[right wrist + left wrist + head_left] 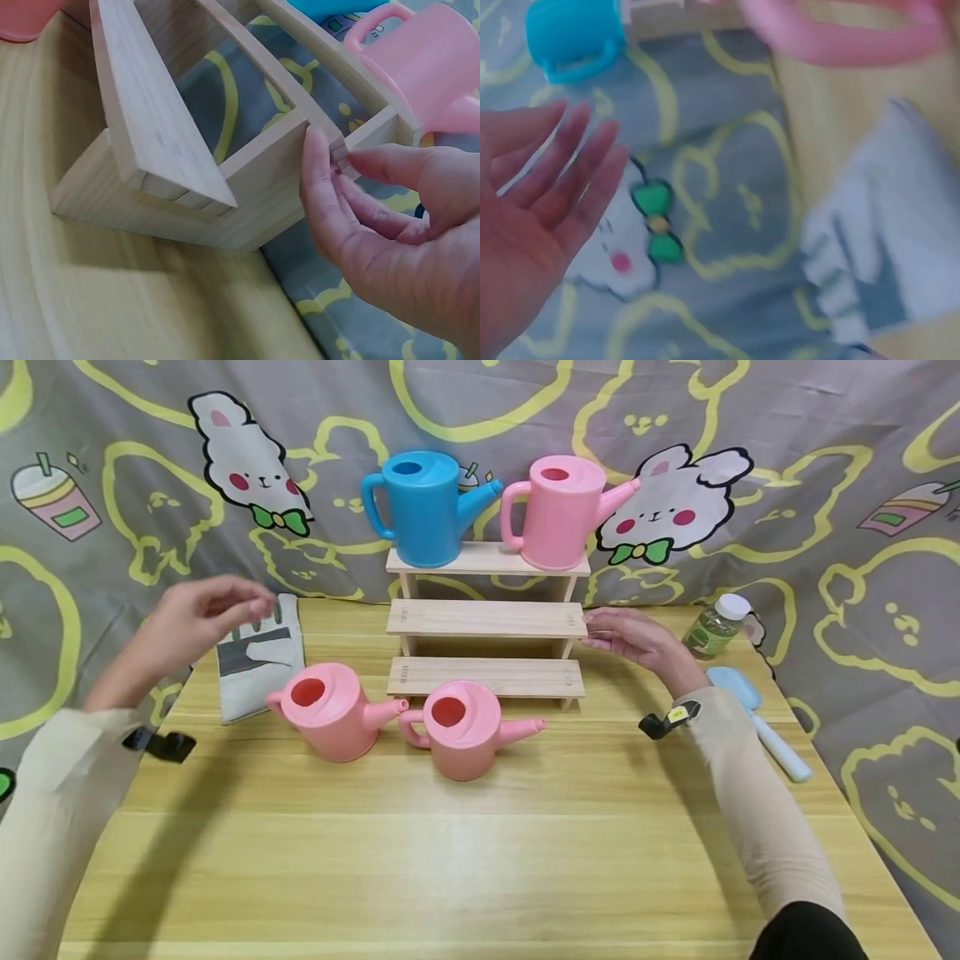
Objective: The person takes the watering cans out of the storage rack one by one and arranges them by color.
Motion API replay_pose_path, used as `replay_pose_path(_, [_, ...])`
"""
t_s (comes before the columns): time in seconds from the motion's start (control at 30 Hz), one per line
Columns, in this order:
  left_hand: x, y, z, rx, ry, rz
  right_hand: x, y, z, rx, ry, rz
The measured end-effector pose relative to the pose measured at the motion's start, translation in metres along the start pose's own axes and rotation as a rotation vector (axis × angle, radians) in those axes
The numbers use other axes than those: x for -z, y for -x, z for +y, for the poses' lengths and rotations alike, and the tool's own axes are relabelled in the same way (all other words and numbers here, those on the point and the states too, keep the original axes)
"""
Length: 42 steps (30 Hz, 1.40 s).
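Note:
A three-tier wooden shelf stand is at the back of the table. On its top tier are a blue watering can and a pink watering can. Two more pink watering cans, one to the left and one to the right, stand on the table in front. My right hand pinches the right end of the middle tier; thumb and fingers lie on either side of the board in the right wrist view. My left hand hovers with nothing in it, fingers loosely extended in the left wrist view.
A grey and white cloth item lies at the back left, beneath my left hand. On the right are a jar with a white lid and a light blue scoop-like tool. A patterned curtain hangs behind the table.

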State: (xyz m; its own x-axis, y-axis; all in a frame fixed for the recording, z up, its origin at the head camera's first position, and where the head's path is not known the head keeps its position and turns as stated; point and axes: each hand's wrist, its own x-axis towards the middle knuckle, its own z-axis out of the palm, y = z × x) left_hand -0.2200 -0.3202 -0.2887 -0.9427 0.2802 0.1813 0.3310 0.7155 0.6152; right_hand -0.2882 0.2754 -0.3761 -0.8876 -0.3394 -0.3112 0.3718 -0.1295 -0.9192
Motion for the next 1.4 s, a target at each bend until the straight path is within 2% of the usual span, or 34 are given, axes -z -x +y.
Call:
replay_pose_path(0.13, [0.0, -0.041, 0.029, -0.025, -0.013, 0.005, -0.006, -0.003, -0.001, 0.036, 0.109, 0.04])
replay_pose_path(0.3, [-0.016, -0.079, 0.062, -0.06, -0.014, 0.042, -0.012, -0.005, -0.001, 0.042, 0.184, 0.072])
replay_pose_path(0.43, [-0.039, -0.103, 0.095, -0.125, 0.023, 0.048, -0.013, -0.005, -0.001, 0.038, 0.189, 0.094])
replay_pose_path(0.57, [-0.066, -0.13, 0.128, -0.234, 0.038, 0.005, -0.012, -0.004, -0.001, 0.037, 0.154, 0.091])
replay_pose_path(0.63, [-0.079, -0.142, 0.143, -0.29, 0.033, -0.015, -0.012, -0.004, 0.0, 0.038, 0.142, 0.084])
replay_pose_path(0.73, [-0.097, -0.157, 0.16, -0.33, 0.048, -0.023, -0.012, -0.005, 0.001, 0.038, 0.137, 0.073])
replay_pose_path(0.83, [-0.11, -0.168, 0.173, -0.319, 0.053, -0.015, -0.012, -0.005, 0.001, 0.038, 0.141, 0.071])
replay_pose_path(1.0, [-0.122, -0.178, 0.186, -0.253, 0.047, -0.021, -0.013, -0.006, 0.001, 0.035, 0.108, 0.069])
replay_pose_path(1.2, [-0.128, -0.183, 0.194, -0.267, 0.04, 0.005, -0.012, -0.006, 0.001, 0.027, 0.076, 0.058])
replay_pose_path(1.3, [-0.13, -0.185, 0.199, -0.265, -0.007, 0.017, -0.012, -0.006, 0.002, 0.023, 0.1, 0.071])
replay_pose_path(1.4, [-0.133, -0.189, 0.202, -0.273, -0.106, 0.034, -0.012, -0.007, 0.002, 0.019, 0.114, 0.075])
